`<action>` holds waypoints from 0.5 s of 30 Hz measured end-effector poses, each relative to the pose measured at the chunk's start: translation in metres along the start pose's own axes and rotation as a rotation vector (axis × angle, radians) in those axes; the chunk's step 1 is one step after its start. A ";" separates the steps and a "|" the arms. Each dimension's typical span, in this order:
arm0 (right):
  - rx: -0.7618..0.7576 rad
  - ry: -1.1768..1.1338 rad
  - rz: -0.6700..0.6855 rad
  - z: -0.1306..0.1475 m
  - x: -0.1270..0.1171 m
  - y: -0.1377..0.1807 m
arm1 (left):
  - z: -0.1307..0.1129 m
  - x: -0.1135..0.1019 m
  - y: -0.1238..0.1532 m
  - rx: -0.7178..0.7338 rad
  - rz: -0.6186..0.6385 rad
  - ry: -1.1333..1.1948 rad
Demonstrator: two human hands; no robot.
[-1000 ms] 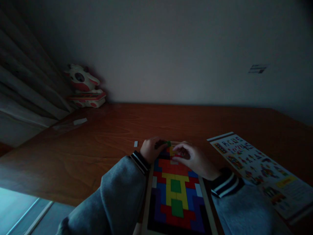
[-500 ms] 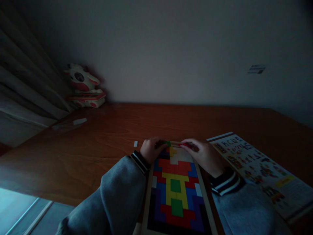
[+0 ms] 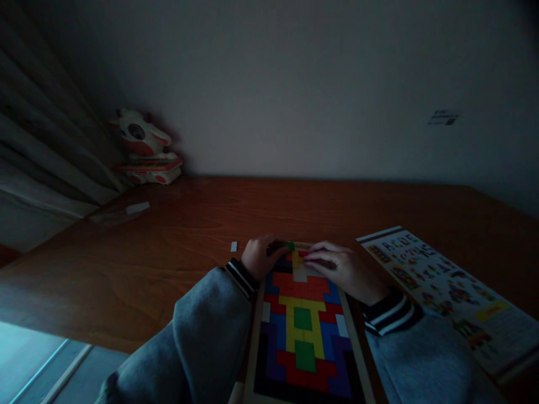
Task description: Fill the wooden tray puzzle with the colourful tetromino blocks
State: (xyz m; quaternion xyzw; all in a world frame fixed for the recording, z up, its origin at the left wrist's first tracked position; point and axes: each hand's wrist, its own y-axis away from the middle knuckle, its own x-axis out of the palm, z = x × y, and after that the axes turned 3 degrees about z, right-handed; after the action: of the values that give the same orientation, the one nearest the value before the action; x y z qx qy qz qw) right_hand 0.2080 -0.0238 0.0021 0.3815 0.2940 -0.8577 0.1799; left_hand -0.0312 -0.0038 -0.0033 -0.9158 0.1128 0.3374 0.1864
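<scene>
A wooden-framed puzzle board [image 3: 355, 336] filled with coloured block pieces lies in front of me, its far end between my hands. My left hand [image 3: 260, 257] rests at the far left corner, thumb and fingers closed on a green puzzle piece [image 3: 291, 246]. At the far right of the board, my right hand [image 3: 343, 268] pinches a red puzzle piece [image 3: 302, 254], mostly covered by the fingers. It lies beside a yellow piece [image 3: 295, 260]. Below that yellow piece, a pale bare patch of the board [image 3: 300, 273] shows.
A printed pattern sheet [image 3: 438, 292] lies to the right on the wooden table [image 3: 189, 241]. A small white piece [image 3: 234, 246] sits left of the board. Farther back left are a white strip [image 3: 137, 208] and a cow-shaped toy [image 3: 143, 148] near the curtain [image 3: 42, 140].
My right hand has moved left and slightly nearer with the red piece, bringing it beside the yellow piece. The left hand stays nearly still with the green piece.
</scene>
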 end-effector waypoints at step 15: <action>0.026 -0.010 0.029 -0.007 0.001 0.001 | -0.001 0.000 0.000 -0.001 0.001 -0.041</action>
State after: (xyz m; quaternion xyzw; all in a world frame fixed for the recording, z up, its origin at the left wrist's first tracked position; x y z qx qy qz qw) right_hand 0.2113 -0.0197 -0.0030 0.3838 0.2764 -0.8607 0.1887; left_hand -0.0306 -0.0047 -0.0024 -0.9087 0.1091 0.3562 0.1884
